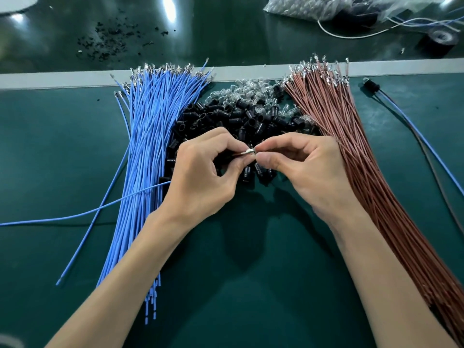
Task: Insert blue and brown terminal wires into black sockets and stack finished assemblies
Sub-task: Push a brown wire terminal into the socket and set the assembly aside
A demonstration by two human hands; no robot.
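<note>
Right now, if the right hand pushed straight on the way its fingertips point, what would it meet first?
The right hand points left, so first the silver terminal at its fingertips, then the left hand right behind it; depth seems matched.

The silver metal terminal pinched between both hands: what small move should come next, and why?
Probably the right hand should release and take one from the pile of black plastic sockets behind. It and the left hand both pinch the silver metal terminal, and no socket shows in either, so the terminal has nothing to enter yet.
</note>
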